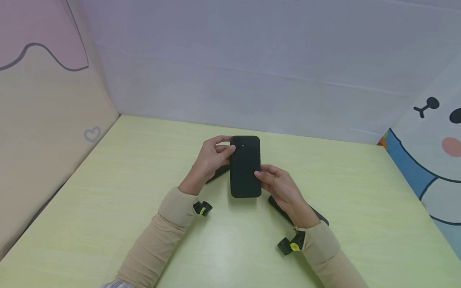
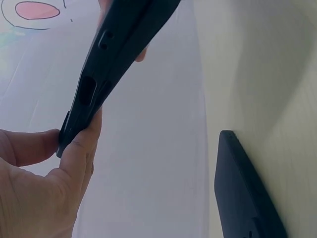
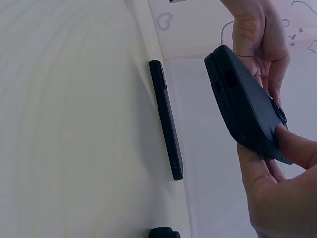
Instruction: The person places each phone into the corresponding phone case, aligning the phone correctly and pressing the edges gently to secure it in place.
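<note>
Upright above the table, a black phone (image 1: 245, 172) is held between both hands, its back with the camera corner facing the head view. Its edge in the right wrist view shows a lengthwise seam and small cutouts, like those of a case. The left hand (image 1: 212, 157) pinches the upper left side by the camera, thumb in front and fingers behind. Lower on the opposite side, the right hand (image 1: 282, 186) pinches the edge, thumb on the back. A second black phone-shaped piece (image 1: 218, 173) lies behind the left hand, and a third (image 1: 278, 208) lies partly hidden under the right wrist.
Below everything is a pale yellow-green table (image 1: 223, 244). A whitish wall panel (image 1: 252, 92) rises at its far edge, with printed panels at the left and right sides. Small black wrist devices (image 1: 203, 208) sit at both cuffs.
</note>
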A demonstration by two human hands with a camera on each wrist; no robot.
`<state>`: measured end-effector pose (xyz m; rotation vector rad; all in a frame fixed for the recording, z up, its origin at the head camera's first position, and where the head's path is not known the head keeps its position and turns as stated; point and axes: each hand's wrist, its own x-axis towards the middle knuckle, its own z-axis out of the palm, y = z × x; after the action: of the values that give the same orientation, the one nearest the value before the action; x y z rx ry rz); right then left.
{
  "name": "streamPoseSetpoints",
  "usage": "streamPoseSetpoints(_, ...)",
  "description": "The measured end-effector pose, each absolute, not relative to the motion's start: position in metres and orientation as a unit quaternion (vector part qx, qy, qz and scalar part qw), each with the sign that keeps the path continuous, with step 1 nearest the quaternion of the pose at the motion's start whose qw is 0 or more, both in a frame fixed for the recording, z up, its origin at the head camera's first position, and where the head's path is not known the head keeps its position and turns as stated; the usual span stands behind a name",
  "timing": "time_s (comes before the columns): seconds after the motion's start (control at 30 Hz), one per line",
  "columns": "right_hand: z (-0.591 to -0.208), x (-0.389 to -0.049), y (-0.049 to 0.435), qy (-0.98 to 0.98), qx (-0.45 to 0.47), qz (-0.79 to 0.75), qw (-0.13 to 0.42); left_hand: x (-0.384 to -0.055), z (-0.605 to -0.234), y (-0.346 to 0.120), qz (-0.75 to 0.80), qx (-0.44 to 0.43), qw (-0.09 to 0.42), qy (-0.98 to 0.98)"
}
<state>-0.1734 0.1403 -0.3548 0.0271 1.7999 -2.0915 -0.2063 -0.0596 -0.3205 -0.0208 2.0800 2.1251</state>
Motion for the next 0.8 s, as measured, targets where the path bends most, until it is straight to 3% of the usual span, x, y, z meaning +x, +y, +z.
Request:
streamPoseSetpoints(0.33, -0.355, -0.173, 0.143, 0.666, -0.064, -0.69, 0.278, -0.21, -0.319, -0.068, 0.726, -0.027, 0.064, 0.684)
streamPoseSetpoints(0.8, -0.353, -0.172, 0.145, 0.671, -0.058, -0.678, 0.293, -0.212, -0.316, -0.07, 0.746, -0.06, 0.039, 0.663)
